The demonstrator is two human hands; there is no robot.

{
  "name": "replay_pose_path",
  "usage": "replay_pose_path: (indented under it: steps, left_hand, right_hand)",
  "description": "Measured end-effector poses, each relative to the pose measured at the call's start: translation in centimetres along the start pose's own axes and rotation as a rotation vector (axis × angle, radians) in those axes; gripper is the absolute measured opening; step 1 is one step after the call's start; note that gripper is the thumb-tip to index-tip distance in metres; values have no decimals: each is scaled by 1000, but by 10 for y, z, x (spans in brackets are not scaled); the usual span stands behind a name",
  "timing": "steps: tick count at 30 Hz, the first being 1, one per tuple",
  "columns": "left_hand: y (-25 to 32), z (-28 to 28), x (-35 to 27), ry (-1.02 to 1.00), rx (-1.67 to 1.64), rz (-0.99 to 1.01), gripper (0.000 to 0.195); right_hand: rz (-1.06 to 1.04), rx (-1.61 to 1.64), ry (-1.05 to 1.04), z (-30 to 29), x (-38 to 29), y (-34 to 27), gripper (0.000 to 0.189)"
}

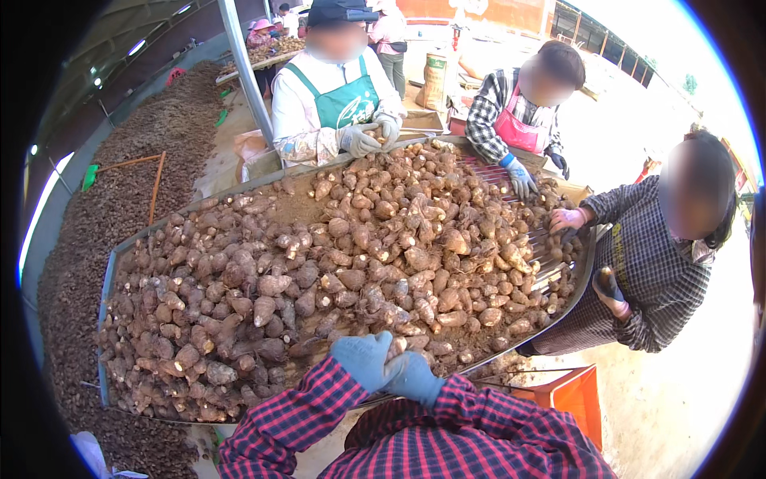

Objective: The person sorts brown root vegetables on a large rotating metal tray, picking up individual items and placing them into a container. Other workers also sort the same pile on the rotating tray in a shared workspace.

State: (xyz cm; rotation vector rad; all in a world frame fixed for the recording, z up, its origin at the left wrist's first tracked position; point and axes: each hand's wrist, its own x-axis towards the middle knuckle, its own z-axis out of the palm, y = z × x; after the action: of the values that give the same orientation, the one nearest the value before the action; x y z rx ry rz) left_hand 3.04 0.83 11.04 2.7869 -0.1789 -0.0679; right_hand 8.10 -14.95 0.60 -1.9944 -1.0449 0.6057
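Both my hands wear blue-grey gloves and meet at the near edge of a large sorting table (105, 335) heaped with brown taro corms (263, 284). My left hand (364, 358) has its fingers closed around a small taro corm (396, 347), part of which shows between the two gloves. My right hand (416, 377) touches the left one from the right side, its fingers curled; what lies inside it is hidden. Loose corms lie just beyond my gloves, and a strip of bare, soil-covered tabletop shows to the left of them.
Across the table a person in a green apron (347, 99) holds a corm. A person in a pink apron (519, 123) and one in a checked garment (643, 257) reach over metal slats (541, 257). An orange crate (574, 398) stands below the near right edge. A metal post (244, 72) rises behind.
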Motion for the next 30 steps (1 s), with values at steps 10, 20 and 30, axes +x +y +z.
replay_pose_path:
  steps: [10, 20, 30]
  left_hand:
    - [-40, -42, -2, 425, -872, -358, 83]
    - [6, 65, -3, 211, -584, 494, 63]
    - [-121, 46, 66, 139, -8, 53, 86]
  right_hand:
    - [159, 1758, -66, -17, 17, -19, 43]
    - [88, 1151, 949, -88, -250, 133, 52]
    - [399, 75, 1145, -107, -255, 173, 52]
